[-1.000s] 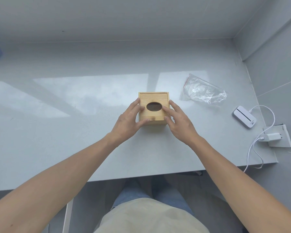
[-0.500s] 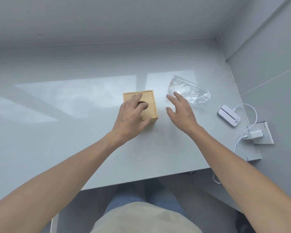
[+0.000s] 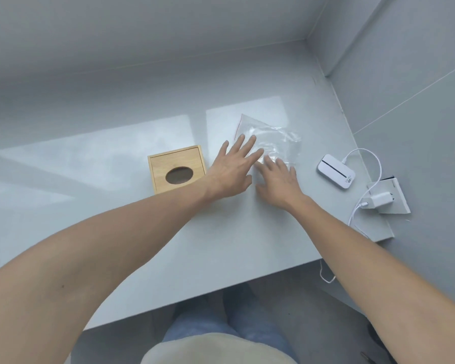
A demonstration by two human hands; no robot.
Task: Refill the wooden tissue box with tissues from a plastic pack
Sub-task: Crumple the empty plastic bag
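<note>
Now both hands reach over the plastic pack [image 3: 271, 139] on the grey table [image 3: 221, 232]: the left hand [image 3: 233, 170] flat with fingers spread at its near edge, the right hand [image 3: 280, 179] beside it, fingers loosely spread, gripping nothing. Left of them stands the wooden box [image 3: 177, 168], untouched, its oval opening facing up.

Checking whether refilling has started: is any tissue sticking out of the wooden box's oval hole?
No. The wooden box stands upright and its oval hole shows only dark inside, with no tissue poking out.
</note>
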